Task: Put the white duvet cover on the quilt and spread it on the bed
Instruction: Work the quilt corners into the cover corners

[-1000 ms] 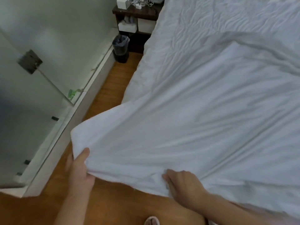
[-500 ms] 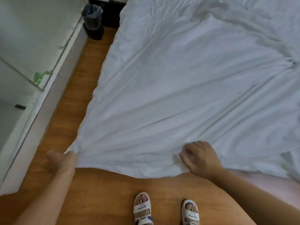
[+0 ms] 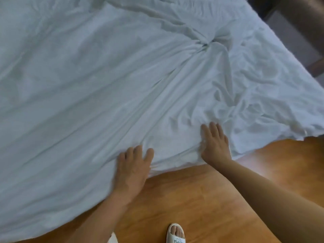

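Spreading across nearly the whole view, the white duvet cover (image 3: 108,88) lies over the bed, its near edge hanging down toward the wooden floor (image 3: 189,195) in a slanting line that runs from the near left up to the right. The left hand (image 3: 133,165) lies palm down on that near edge, fingers straight and slightly apart, flat against the cloth and gripping nothing. Just to its right, the right hand (image 3: 214,145) rests the same way, fingers extended and pointing to the far side, with small puckers of fabric bunched beside its thumb; it holds nothing either. Long creases fan out from the area between the two hands toward the far left, and a tight knot of folds (image 3: 208,43) gathers at the far right, where the cloth is most rumpled. Right of the right hand the fabric lies in loose, uneven wrinkles. On the floor at the near edge of the view, a foot in a white sandal (image 3: 175,234) stands near the bed.
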